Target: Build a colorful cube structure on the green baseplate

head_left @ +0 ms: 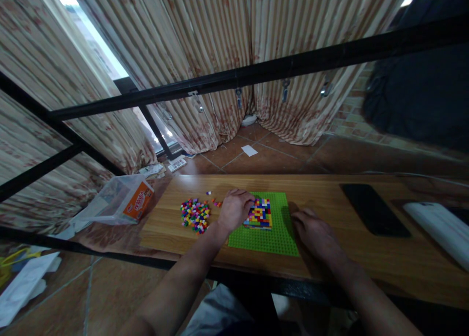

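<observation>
A green baseplate [278,228] lies on the wooden table [330,258]. A block of small multicoloured bricks [261,213] is built on its left part. My left hand [234,209] rests at the plate's left edge, fingers curled against the built bricks; what they pinch is hidden. My right hand [315,231] lies palm down on the table at the plate's right edge, fingers loosely bent, holding nothing visible. A pile of loose coloured bricks [195,215] sits left of my left hand.
A clear plastic box with an orange label [126,201] lies tipped off the table's left end. A black phone [373,209] and a white object [439,231] lie at the right. A black metal frame [256,74] crosses in front of striped curtains.
</observation>
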